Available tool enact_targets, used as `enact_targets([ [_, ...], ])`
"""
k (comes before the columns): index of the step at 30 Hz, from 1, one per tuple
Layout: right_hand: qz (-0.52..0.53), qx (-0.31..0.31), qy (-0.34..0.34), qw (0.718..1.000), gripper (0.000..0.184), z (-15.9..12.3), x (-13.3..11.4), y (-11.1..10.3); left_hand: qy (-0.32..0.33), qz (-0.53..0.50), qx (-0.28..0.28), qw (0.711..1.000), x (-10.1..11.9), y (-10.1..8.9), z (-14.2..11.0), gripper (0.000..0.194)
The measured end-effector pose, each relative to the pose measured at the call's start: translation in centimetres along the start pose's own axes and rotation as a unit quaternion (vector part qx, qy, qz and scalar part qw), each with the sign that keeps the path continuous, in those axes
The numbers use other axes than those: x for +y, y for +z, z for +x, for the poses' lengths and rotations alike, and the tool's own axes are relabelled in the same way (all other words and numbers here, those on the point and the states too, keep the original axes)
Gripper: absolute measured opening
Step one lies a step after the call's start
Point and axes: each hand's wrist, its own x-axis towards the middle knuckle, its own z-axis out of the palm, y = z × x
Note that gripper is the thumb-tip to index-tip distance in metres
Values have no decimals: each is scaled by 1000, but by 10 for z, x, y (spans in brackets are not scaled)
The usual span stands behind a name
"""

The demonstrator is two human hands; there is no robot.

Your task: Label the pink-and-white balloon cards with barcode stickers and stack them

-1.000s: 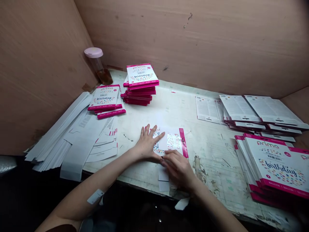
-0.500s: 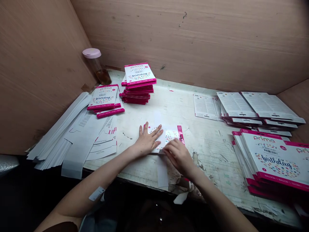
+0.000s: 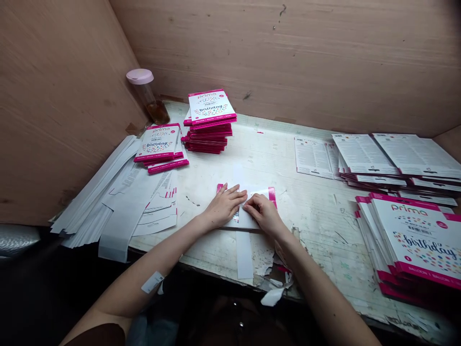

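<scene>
A white and pink balloon packet [image 3: 272,193] lies flat on the table in front of me, turned sideways. My left hand [image 3: 224,205] rests flat on its left part, fingers stretched out and fairly close together. On the packet's middle, my right hand [image 3: 263,211] has thumb and forefinger pinched together close to my left fingertips. Whatever is in that pinch is too small to make out. A white paper strip [image 3: 245,257] runs from beneath the packet toward the table's front edge. The two hands cover much of the packet's print.
Stacked packets stand at the back [image 3: 211,108], on the left [image 3: 157,144] and at the right [image 3: 414,230]. More packets [image 3: 363,156] lie back side up at the far right. White card sheets [image 3: 108,192] fan out left, near a pink-lidded bottle [image 3: 147,96]. Torn paper [image 3: 272,297] hangs at the front edge.
My right hand has moved from the packet's near edge up onto its middle, staying pinched. My left hand stays flat on the packet, its fingers now closer together.
</scene>
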Motion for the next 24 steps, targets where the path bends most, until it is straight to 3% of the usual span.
enact_targets([
  [13,-53,39,4,998,14,1,9,14,6,-39,11,999,5,-7,1,46],
  [17,-46,105,9,993,5,-1,-15,11,-17,-38,7,999,4,-4,4,44],
  [19,-38,115,-58,991,5,-4,-45,14,-27,-35,-6,999,3,-4,5,43],
  [22,-41,6,-235,971,27,-12,-94,31,-32,-32,-26,999,1,-5,6,50],
  [24,-57,-54,-303,950,36,-18,-116,48,-29,-35,-25,999,0,-6,5,56],
])
